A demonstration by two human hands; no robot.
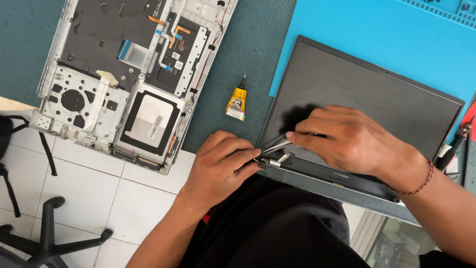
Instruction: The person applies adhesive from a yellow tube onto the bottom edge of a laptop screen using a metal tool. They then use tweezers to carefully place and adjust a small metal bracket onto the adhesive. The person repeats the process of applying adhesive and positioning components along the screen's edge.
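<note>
Closest in, dark cloth is covering the person's lap, and above it the left hand point(220, 166) is curling its fingers in, the fingertips pressing on the small metal hinge bracket point(270, 162) at the near left corner of the laptop screen panel point(367, 104). Right beside it, the right hand point(347, 139) is pinching a pair of slim silvery tweezers point(277, 145), thumb and forefinger closed on the shaft, the tips pointing down toward that same hinge corner (a thin braided cord is circling that wrist). The panel itself is lying flat, glossy black glass in a dark grey frame, its near edge overhanging the table edge toward the lap. Beneath its far part a smooth bright blue mat point(377, 30) is spreading out, and that is sitting on a coarser teal mat point(248, 54) with a fine woven texture. On the teal surface, just left of the panel, a small yellow glue tube point(237, 102) with a black pointed nozzle is lying on its side. Further left and back, the opened laptop base point(129, 74) is resting with its insides up: a silver shell holding black film sheets, flat ribbon cables, a perforated metal plate and a rectangular pad. Down at the left, a black chair base point(49, 233) is standing on white floor tiles.
</note>
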